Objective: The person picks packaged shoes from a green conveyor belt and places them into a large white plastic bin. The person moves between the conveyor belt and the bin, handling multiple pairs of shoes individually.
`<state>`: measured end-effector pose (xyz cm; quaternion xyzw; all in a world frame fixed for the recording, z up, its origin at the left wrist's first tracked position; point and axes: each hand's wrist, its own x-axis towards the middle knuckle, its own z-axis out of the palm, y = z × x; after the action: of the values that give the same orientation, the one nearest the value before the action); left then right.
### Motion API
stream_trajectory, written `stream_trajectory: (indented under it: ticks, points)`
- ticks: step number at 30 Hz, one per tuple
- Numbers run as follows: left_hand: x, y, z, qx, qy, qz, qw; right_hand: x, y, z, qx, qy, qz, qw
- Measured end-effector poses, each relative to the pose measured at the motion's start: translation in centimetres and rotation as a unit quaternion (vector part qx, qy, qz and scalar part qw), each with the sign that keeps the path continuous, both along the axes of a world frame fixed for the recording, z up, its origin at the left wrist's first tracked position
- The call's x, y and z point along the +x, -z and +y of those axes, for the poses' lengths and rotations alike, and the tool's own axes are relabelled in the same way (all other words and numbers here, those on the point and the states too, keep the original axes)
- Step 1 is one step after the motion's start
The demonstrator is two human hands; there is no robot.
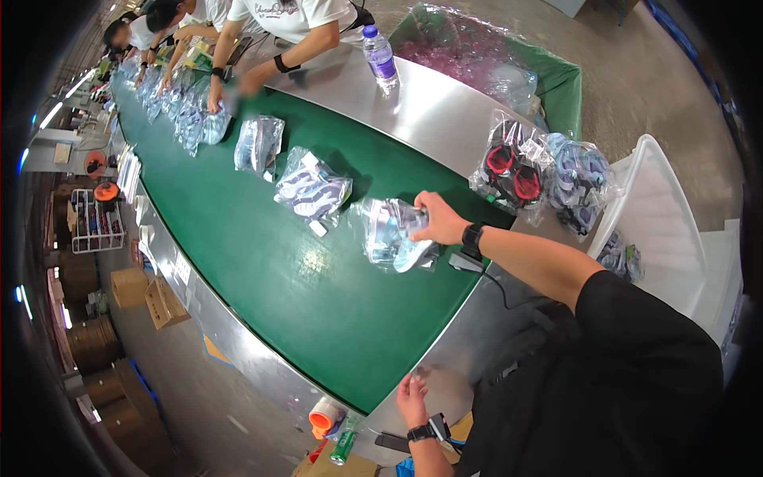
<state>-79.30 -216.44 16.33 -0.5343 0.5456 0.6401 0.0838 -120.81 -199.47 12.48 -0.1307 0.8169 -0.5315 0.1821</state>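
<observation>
My right hand (439, 220) reaches over the near end of the green conveyor belt (294, 318), its fingers closed on a clear plastic bag of footwear (391, 238), light blue and white. Beyond it on the belt lie a bag of striped white and purple-grey footwear (313, 184) and a smaller bluish bag (259, 145). My left hand (412, 397) is by the belt's near metal edge, fingers loosely bent and apart, with nothing seen in it.
Right of the belt sit bags of black-and-red footwear (513, 171) and bluish footwear (578, 171), beside a white bin (664, 215). A water bottle (380, 56) stands on the metal ledge. Near left are a tape roll (324, 416) and green can (342, 447). Co-workers (298, 32) handle bags farther up.
</observation>
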Motion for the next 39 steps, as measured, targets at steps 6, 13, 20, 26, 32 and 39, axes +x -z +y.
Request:
stream_trajectory:
  ticks: [6,13,20,26,32,39]
  points:
    - [-5.3,0.6,1.7,0.037,0.022,0.054,0.998,9.5,-4.6,2.3,-0.053,-0.194,0.14,0.969]
    - [-10.6,3.5,4.3,0.207,-0.075,0.192,0.956,16.8,-4.3,7.1,0.067,-0.254,0.033,0.964]
    - [-9.9,2.2,6.4,0.223,0.022,0.19,0.956,17.1,-6.0,9.3,-0.135,-0.118,-0.415,0.892]
    - [-7.0,-4.2,10.9,0.176,0.087,0.212,0.957,21.2,-8.3,13.8,-0.085,-0.095,-0.381,0.916]
    - [-6.3,-8.6,15.3,0.29,0.14,0.304,0.896,25.8,-12.5,20.5,-0.28,-0.026,-0.236,0.93]
    - [-6.9,-11.2,22.6,0.283,0.272,0.326,0.86,30.3,-18.0,30.4,-0.181,0.021,-0.068,0.981]
